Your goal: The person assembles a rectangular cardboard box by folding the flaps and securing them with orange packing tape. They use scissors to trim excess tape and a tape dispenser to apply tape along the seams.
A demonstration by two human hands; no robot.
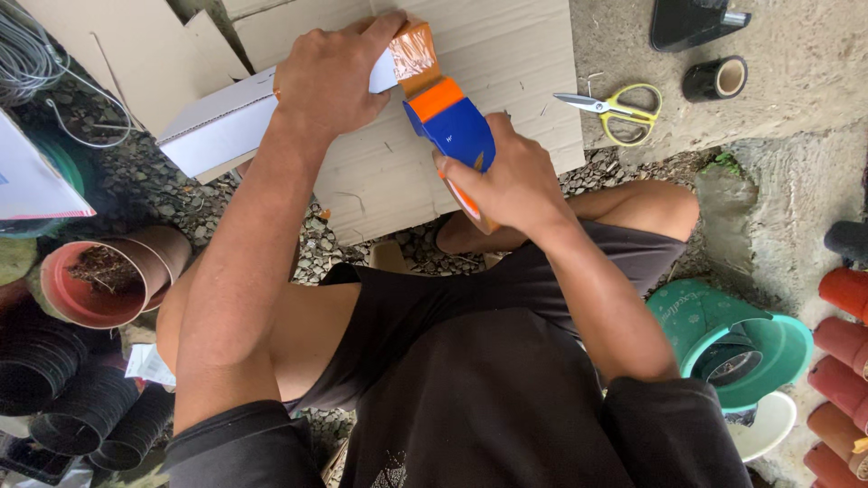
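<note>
Terracotta pot (95, 285): lies tilted at the left edge, mouth toward the camera; dry soil and root debris sit inside. A second pot of the same colour (172, 248) is nested just behind it.
Black ribbed pots (81, 407): several stacked at lower left; their contents cannot be told.
Green plastic pots (723, 334): nested on their sides at lower right; a dark inner pot shows in the mouth, and a white bowl rim (768, 429) lies below them.
Red-brown pots (841, 352): a row along the right edge, only partly in view.
White box (221, 122): a long, narrow carton with corrugated edges, white faces, held above a flat cardboard sheet (506, 54) on the gravel, at upper centre of the view.
Tape dispenser (452, 122): blue body with orange parts; a strip of brown tape (414, 50) runs from it onto the end of the box.
Left hand (330, 77): fingers wrapped over the top of the white box, thumb pressing near the taped end.
Right hand (515, 176): fingers closed around the dispenser handle, just beside the box end.
Scissors (615, 108): yellow handles, blades apart, lying on the concrete to the right of the cardboard.
Black tape roll (714, 79): stands on the concrete near the scissors.
Wire coil (27, 54): grey, at upper left.
</note>
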